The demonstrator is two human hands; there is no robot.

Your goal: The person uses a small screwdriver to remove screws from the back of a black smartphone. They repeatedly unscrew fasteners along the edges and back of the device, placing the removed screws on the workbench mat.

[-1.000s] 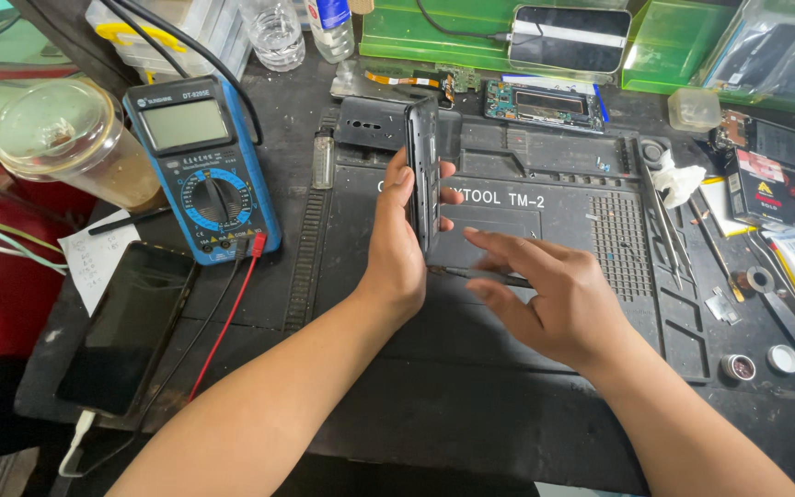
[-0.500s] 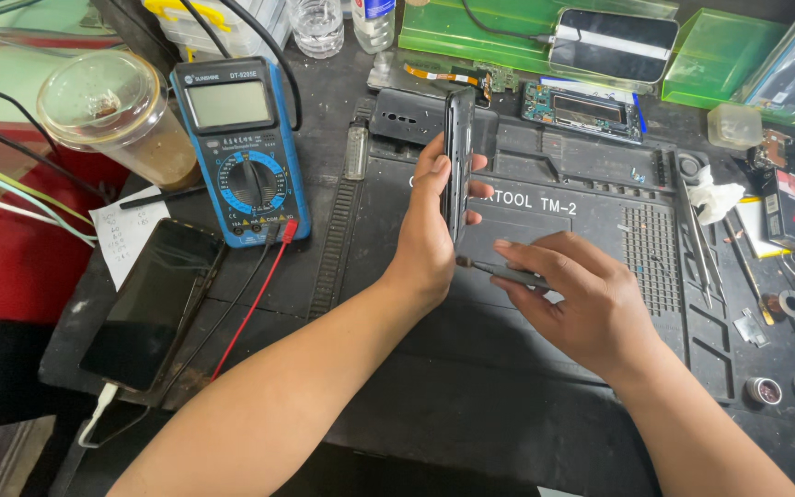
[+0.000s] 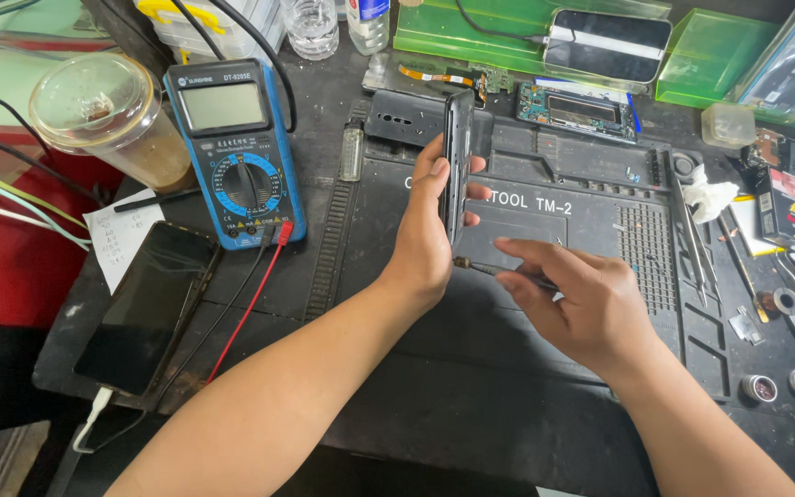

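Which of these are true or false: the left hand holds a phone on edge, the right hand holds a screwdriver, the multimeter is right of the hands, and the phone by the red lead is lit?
1. The left hand holds a phone on edge. True.
2. The right hand holds a screwdriver. True.
3. The multimeter is right of the hands. False: it is to their left.
4. The flat phone by the red lead is lit. False: its screen is dark.
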